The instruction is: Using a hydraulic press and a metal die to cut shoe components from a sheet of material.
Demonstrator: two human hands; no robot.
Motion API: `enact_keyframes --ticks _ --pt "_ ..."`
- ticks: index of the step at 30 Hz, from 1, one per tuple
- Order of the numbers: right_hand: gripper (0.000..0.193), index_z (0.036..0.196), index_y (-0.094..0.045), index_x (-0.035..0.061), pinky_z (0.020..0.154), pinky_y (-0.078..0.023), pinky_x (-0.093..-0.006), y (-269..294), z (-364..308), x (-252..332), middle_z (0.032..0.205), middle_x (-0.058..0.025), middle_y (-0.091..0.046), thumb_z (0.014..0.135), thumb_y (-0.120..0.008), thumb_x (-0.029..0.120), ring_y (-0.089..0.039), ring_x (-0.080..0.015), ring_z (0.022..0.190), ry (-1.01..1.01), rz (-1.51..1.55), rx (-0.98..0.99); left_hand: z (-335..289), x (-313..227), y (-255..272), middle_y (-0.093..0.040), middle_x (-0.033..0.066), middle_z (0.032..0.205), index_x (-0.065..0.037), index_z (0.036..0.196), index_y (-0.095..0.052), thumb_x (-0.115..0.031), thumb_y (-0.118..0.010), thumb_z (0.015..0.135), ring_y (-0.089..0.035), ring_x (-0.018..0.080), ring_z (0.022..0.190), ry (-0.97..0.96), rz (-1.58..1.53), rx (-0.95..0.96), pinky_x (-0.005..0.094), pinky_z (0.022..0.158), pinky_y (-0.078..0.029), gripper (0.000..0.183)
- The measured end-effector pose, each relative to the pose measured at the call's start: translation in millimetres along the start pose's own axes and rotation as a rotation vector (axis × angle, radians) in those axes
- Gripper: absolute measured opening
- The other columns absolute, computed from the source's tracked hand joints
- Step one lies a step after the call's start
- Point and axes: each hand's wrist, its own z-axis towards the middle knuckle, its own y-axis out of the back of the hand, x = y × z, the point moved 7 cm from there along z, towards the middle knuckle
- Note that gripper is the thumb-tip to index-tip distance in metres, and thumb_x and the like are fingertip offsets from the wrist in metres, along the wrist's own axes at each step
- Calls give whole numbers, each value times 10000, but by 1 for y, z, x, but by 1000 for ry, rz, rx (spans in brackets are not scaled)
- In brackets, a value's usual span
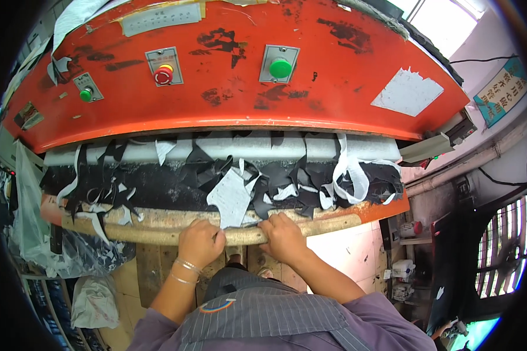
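Head view: left grip [199, 243] and right grip [284, 238] closed over tan rail [152, 234]; clear bag [30, 225] (dark scraps [99, 250] inside) leftward.

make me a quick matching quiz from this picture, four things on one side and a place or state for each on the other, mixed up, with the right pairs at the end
1. Bare left hand
2. Bare right hand
3. Large white angular flat piece
4. Round red push button

A. Mounted on the broad red panel
B. At the tan curved edge, no bands on its wrist
C. Between the hands, partly over torn black material
D. At that edge, thin pale bands on its wrist

Pairs: 1-D, 2-B, 3-C, 4-A
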Motion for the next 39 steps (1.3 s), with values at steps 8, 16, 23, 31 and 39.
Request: enact_keyframes --ticks 8,16,23,31,39 --pt "653 1120 -613 42 873 -469 -456 81 94 -69 1040 -216 -645 767 -657 590 -599 -379 992 -459 149 -93 29 7 -2 -648 120 721 -45 728 -684 -249 -618 843 -622 295 660 57 -289 532 358 610 -495 243" --pt "789 1242 -510 -8 972 -414 -482 74 185 -133 1355 -327 -361 723 -669 564 -349 -444 1266 -751 -59 6 143 -13 -59 -648 63 978 -16 1125 -617 -179 -569 931 -598 131 846 329 -956 416 272 754 -484 258" --pt "510 1059 -661 -6 1035 -342 -423 73 110 -126 1346 -308 -360 735 -693 386 -390 -405 1257 -338 827 -75 164 -33 -93 -481 113 1316 -55 1456 -262 -197 -521 975 -466 173 1197 583 -1470 315 334 961 -434 565" --pt "566 1059 -650 -63 1050 -321 -441 79 82 -64 1343 -279 -363 741 -694 403 -382 -415 1255 -60 768 142 106 -25 -89 -564 56 1048 -52 1271 -413 -233 -490 988 -577 149 953 616 -1769 503 315 801 -503 344" --pt "460 1080 -623 -47 984 -367 -369 51 71 -87 1322 -189 -401 824 -603 335 -446 -302 1177 -154 977 227 153 6 -88 -520 172 1197 -25 1272 -440 -228 -664 806 -604 242 936 342 -691 -29 347 801 -509 555"
